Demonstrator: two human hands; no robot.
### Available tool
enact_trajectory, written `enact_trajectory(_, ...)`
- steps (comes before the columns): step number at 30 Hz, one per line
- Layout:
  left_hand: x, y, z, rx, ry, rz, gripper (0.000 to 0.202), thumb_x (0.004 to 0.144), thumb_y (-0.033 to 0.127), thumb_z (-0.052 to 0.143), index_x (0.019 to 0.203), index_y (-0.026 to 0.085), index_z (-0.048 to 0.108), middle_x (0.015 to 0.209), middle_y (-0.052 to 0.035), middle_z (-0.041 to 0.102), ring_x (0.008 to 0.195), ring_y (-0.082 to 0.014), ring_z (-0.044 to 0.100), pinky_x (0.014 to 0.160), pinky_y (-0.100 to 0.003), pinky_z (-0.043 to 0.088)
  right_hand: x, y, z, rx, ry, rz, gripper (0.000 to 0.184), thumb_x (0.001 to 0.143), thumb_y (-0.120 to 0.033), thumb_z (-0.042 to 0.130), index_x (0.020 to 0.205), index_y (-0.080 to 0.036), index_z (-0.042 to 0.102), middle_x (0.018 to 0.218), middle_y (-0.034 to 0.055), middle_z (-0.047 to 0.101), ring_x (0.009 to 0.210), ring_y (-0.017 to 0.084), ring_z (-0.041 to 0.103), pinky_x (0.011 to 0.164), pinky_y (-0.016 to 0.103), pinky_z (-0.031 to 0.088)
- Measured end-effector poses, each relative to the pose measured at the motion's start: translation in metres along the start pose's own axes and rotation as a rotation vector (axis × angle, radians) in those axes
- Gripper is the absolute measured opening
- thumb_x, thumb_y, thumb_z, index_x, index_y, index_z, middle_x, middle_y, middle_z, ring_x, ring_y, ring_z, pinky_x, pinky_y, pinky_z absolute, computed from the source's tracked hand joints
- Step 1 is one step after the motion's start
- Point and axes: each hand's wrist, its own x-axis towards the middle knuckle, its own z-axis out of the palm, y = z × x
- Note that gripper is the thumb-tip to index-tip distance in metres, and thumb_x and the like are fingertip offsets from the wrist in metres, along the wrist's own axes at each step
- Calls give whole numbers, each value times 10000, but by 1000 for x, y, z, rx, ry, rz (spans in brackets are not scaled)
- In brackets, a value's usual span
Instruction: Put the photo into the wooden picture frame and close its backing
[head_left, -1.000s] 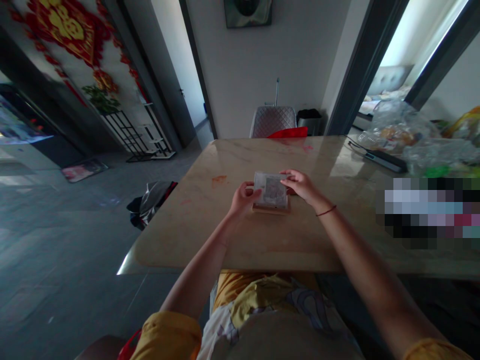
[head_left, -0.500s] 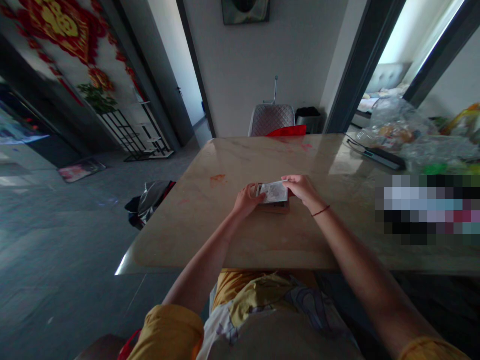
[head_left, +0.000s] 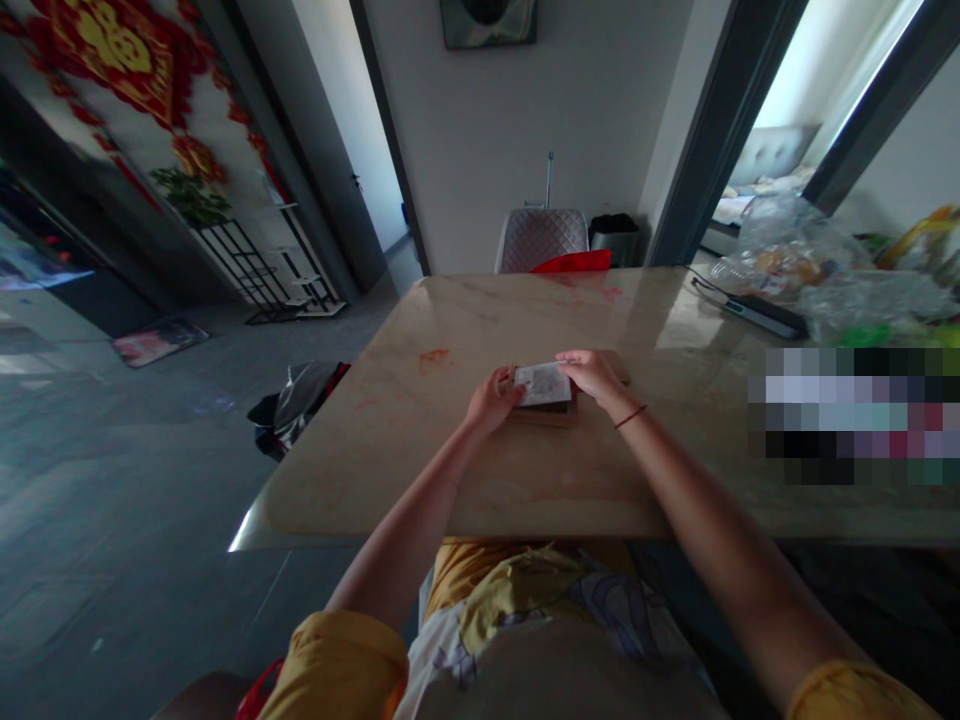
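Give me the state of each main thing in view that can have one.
Left hand: closed on the left side of the sheet.
Right hand: pinching the sheet's far right corner.
Sheet: held over the brown case.
Brown case: partly covered; open or shut, cannot tell.
Table: marked with orange.
Doorway: open.
Plastic bags: heaped.
Plant: upright, leafy.

Gold Chinese character (head_left: 112,40), apparently 福, on red wall hanging (head_left: 159,82).
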Motion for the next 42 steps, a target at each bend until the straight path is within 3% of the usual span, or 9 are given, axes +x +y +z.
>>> enact_trajectory(8, 1, 0, 1, 31, 11, 3, 500, 797, 349, 597, 1265, 192, 509, 1274, -101, 595, 1149, -242, 562, 976, -362, 409, 0, -3, -3, -150, 46, 32, 333, 722, -154, 636, 1048, -89, 628, 822, 99, 713, 627, 136, 634, 590, 243, 492)
enact_trajectory(12, 2, -1, 1, 48, 14, 7, 455, 800, 251, 583, 1245, 177, 529, 1216, -89, 631, 1116, -205, 581, 964, -317, 416, -3, -6, -1, -309, 70, 22, 271, 734, -185, 646, 991, -99, 638, 838, 100, 716, 683, 142, 650, 604, 227, 481)
enact_trajectory(18, 1, -3, 2, 39, 10, 11, 453, 804, 290, 590, 1242, 187, 542, 1193, -83, 643, 1082, -205, 597, 956, -325, 428, -12, -14, -1, -535, 91, -37, 192, 757, -240, 644, 910, -129, 675, 835, 79, 719, 715, 155, 664, 626, 217, 467)
enact_trajectory(24, 3, -6, 2, 48, -23, 120, 425, 821, 255, 563, 1243, 210, 576, 1250, -69, 613, 1133, -183, 566, 998, -300, 400, -9, -9, -4, -680, 68, -105, 177, 777, -279, 642, 875, -137, 681, 897, 107, 718, 835, 187, 663, 687, 236, 448)
enact_trajectory(30, 2, -5, 2, 174, -36, 98, 353, 870, 305, 505, 1188, 225, 634, 1333, -86, 545, 1189, -204, 532, 1033, -327, 360, -5, 2, 2, -592, 4, -135, 87, 780, -232, 616, 772, -156, 658, 757, 60, 700, 695, 147, 635, 597, 216, 419)
enact_trajectory(35, -1, -2, 0, 213, -75, 91, 405, 853, 389, 525, 1220, 241, 611, 1343, -73, 541, 1212, -229, 513, 1040, -348, 352, -3, 10, -7, -333, -90, -114, 49, 773, -180, 627, 808, -146, 624, 709, 27, 659, 630, 110, 598, 581, 201, 432)
enact_trajectory(42, 1, -4, 2, 187, -122, 58, 538, 745, 430, 638, 1253, 263, 583, 1343, -50, 544, 1215, -250, 509, 1023, -346, 383, -5, 12, -24, -233, -170, 123, 518, 685, -150, 729, 1156, -126, 513, 680, -21, 593, 472, 89, 526, 476, 220, 440)
